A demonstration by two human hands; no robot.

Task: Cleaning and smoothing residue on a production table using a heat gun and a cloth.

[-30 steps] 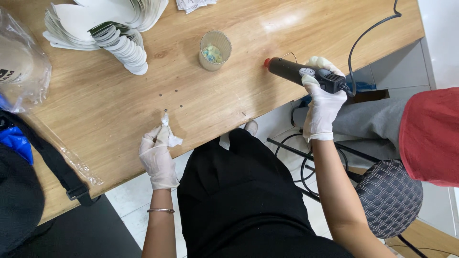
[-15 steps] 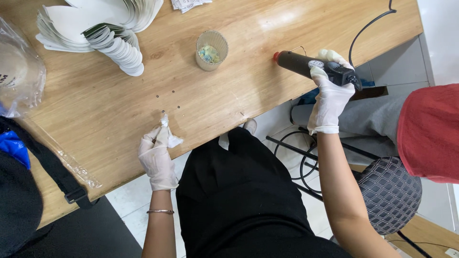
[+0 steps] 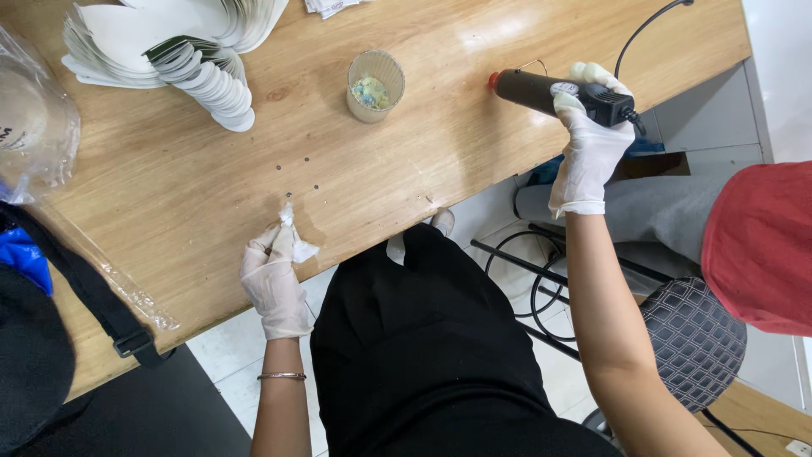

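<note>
The head camera looks straight down on a light brown wooden table (image 3: pixel 406 178), and all places here are given from this table; the left hand (image 3: pixel 272 278), in a white thin glove, rests at the near edge of the table, and its fingers are closed around a small crumpled white tissue (image 3: pixel 292 235) that touches the wood; a thin metal bracelet (image 3: pixel 282 376) sits on the left wrist, off the table. The right hand (image 3: pixel 586 144), also in a white glove, is over the right edge of the table and grips a black cylindrical electric tool with a red tip (image 3: pixel 550 91); the tool lies nearly level, the red tip points toward the middle of the table, and a black cable (image 3: pixel 647 27) goes from its back end across the far right corner. A small clear plastic cup with coloured bits inside (image 3: pixel 375 83) stands upright near the middle of the table, well apart from both hands; a fanned stack of white paper pieces (image 3: pixel 182 51) lies at the far left part; a clear plastic bag (image 3: pixel 34 127) lies at the left edge; beside the right edge sits another person in a red top (image 3: pixel 761 245).
</note>
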